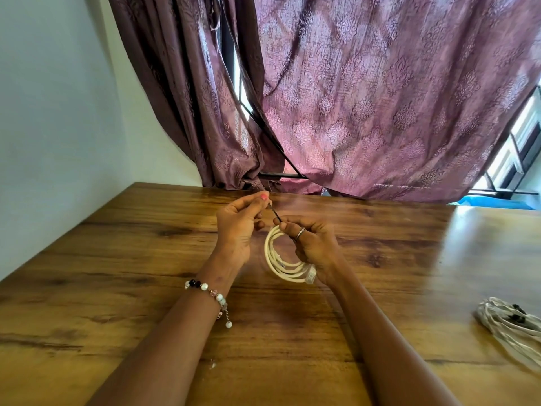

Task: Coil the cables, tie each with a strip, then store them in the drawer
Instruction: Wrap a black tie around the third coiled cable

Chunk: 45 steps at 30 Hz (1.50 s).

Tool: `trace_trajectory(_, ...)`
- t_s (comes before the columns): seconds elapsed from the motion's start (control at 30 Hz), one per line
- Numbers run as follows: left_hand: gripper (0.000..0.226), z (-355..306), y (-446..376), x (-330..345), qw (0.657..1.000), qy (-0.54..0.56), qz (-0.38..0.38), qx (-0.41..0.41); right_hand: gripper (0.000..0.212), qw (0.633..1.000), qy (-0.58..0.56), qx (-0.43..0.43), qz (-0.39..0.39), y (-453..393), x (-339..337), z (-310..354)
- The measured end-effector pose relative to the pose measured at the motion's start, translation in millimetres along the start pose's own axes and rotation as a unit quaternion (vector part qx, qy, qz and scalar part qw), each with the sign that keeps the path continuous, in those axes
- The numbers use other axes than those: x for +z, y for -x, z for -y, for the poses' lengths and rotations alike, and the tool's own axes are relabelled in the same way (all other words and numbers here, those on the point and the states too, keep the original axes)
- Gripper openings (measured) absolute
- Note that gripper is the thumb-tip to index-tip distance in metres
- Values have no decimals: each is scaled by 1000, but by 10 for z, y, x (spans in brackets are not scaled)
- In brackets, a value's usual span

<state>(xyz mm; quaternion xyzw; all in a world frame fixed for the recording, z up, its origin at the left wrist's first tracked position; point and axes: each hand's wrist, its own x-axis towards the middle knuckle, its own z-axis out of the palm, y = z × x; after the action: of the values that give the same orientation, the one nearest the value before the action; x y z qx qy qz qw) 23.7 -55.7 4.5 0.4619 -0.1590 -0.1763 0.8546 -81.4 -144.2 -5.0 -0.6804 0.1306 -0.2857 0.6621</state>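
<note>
A white cable (273, 259) wound into a small coil hangs above the middle of the wooden table (117, 259). My right hand (310, 244) grips the coil at its top right, and a clear plug sticks out at the coil's lower right. A thin dark strip (275, 214) runs taut from the top of the coil up to my left hand (238, 227), which pinches its far end between thumb and forefinger. Both hands are held just above the table.
A second bundle of white cables (509, 323) with dark ties lies at the table's right edge. Purple curtains (366, 98) hang behind the table, with a window at the right and a wall at the left.
</note>
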Motion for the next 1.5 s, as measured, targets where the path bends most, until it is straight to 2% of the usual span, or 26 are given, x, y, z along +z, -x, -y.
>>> trace_trajectory(0.33, 7, -31, 3, -62, 999, 17, 37, -26, 22, 1000, 4, 10, 17, -5, -67, -30)
trace_trajectory(0.57, 4, -36, -3, -57, 998, -17, 9, 57, 24, 999, 3, 7, 40, -3, -76, -18)
trace_trajectory(0.73, 3, -19, 39, -33, 988, -86, 42, 122, 27, 999, 3, 1, 46, 0, -65, -20)
trace_trajectory(0.93, 6, 50, 54, 1, 959, -194, 90, 184, 36, 999, 4, -9, 46, -7, -64, -25)
trace_trajectory(1.23, 8, 7, 77, 11, 977, -150, 53, 139, 31, 999, -21, 8, 37, -19, -20, -33)
trace_trajectory(1.5, 7, -2, 64, 14, 990, -98, 11, 104, 17, 998, -24, 5, 54, -27, -43, -69)
